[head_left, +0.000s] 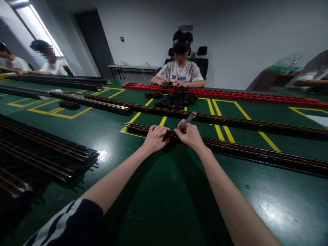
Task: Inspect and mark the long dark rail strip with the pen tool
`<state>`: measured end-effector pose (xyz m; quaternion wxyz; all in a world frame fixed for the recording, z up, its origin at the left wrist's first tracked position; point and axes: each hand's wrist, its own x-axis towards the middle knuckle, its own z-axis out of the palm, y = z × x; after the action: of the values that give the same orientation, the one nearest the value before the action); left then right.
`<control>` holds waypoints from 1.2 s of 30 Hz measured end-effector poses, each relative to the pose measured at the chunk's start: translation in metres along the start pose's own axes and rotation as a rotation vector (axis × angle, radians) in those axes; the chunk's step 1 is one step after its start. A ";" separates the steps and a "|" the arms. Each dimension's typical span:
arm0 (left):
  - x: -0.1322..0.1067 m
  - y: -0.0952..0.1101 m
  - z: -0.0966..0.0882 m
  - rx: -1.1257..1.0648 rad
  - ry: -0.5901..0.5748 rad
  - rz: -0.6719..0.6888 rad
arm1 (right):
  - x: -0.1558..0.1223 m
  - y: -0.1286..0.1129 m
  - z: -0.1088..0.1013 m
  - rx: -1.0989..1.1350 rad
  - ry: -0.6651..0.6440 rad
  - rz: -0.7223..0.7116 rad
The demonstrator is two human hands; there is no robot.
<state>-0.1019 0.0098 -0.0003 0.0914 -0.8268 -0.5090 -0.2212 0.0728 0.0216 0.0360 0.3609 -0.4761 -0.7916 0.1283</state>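
A long dark rail with copper strips lies across the green table in front of me. My left hand rests on the rail near its left end, fingers curled over its top edge. Right beside it, my right hand grips a screwdriver with a clear handle, its tip pointing down at the rail. A pile of small black parts sits farther back, beyond a second long rail.
A stack of similar rails lies at the left. Long red trays run along the far side, where a seated person works opposite. Other people sit at far left and far right. Yellow lines mark the table.
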 end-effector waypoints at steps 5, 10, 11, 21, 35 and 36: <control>0.000 0.001 -0.002 -0.012 -0.004 -0.005 | 0.000 -0.001 -0.001 -0.023 -0.021 0.012; 0.000 0.000 -0.001 0.002 -0.021 -0.006 | 0.001 -0.001 0.001 0.045 -0.028 0.014; 0.000 0.000 -0.001 0.004 -0.023 -0.007 | 0.001 -0.001 0.002 0.065 -0.033 0.018; 0.001 0.002 -0.002 0.018 -0.045 -0.024 | 0.001 -0.001 0.004 0.111 -0.021 0.059; 0.001 0.003 -0.001 0.012 -0.014 -0.033 | 0.001 -0.001 0.006 0.153 -0.020 0.052; 0.001 0.003 -0.001 0.012 -0.010 -0.032 | 0.001 -0.001 0.006 0.150 -0.016 0.049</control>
<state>-0.0991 0.0084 0.0012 0.0903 -0.8192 -0.5239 -0.2153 0.0677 0.0229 0.0332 0.3860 -0.4660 -0.7706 0.2000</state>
